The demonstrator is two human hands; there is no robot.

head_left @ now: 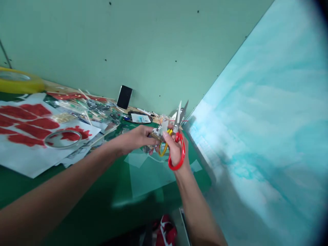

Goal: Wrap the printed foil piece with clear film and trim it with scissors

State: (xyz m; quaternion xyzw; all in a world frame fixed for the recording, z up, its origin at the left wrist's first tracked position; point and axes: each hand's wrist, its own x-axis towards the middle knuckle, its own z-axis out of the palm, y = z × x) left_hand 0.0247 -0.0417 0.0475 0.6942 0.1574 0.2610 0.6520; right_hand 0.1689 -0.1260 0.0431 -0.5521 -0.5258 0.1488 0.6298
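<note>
Red-handled scissors [182, 155] are in my right hand [176, 150], their blades pointing up and slightly apart. A yellow loop shows between my two hands, partly hidden by the fingers. My left hand [140, 138] is closed on a small crinkled clear-and-brown item [155, 134] whose exact nature is unclear. The fingertips of both hands meet around this item and a small pale piece. Below them, clear sheets [151, 176] lie flat on the green tabletop [97, 194].
White paper with red painted shapes [33, 124] lies at left, with a tape roll [63, 139] on it. Behind are sticks, plastic packets and a large yellow tape roll [22, 82]. A dark phone-like object [124, 97] leans on the green wall [143, 41].
</note>
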